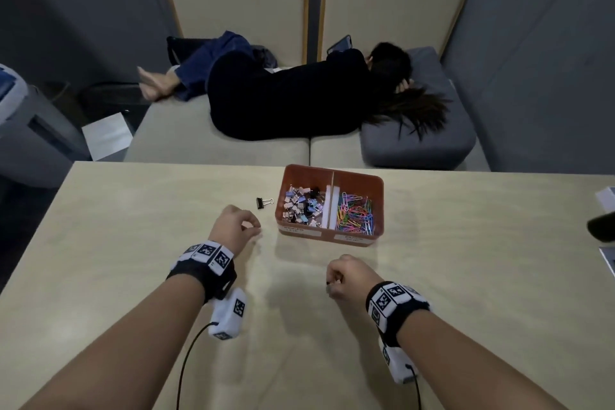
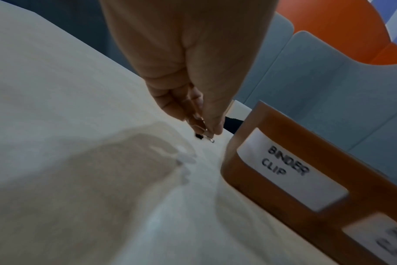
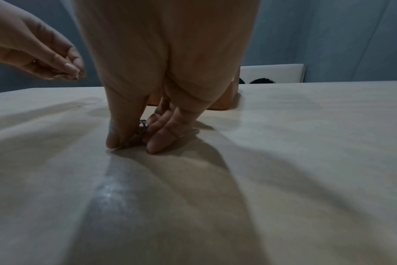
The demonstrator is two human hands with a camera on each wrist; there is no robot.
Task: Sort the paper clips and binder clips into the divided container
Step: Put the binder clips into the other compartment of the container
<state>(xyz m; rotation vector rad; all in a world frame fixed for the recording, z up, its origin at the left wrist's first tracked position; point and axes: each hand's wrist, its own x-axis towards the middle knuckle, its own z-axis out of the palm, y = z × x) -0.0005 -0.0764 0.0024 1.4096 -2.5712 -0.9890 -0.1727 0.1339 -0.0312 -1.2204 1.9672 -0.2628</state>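
On the left of the table (image 1: 100, 243), the left hand (image 1: 234, 226) hovers just above the surface with thumb and fingertips drawn together; the left wrist view shows a thin wire loop between them, so its grip seems to have hold of a paper clip (image 2: 201, 123), though that view is blurred. Just beyond it, far-left of the container, a black binder clip (image 1: 264, 202) lies loose. Reaching for that clip while already pinching a wire one could cost the hand either piece.

Right of that stands the orange divided container (image 1: 349, 240), binder clips heaped in its left compartment, coloured paper clips in its right. A careless drop over the divider would land a clip in the wrong half.

Nearer, to the right, the right hand (image 1: 346, 278) presses thumb and fingers (image 3: 158, 141) down onto the table, its grip closed round a small dark wire piece (image 3: 142, 125); which kind of clip I cannot tell. Flat on a smooth top, it may slide out from under the fingertips instead of lifting.

Pale and faintly glossy, the table throws back soft reflections. Beyond its far edge, a person (image 1: 299, 96) in dark clothes lies on a beige bench (image 1: 173, 140), with a grey cushion (image 1: 432, 143) to the right and grey walls around.
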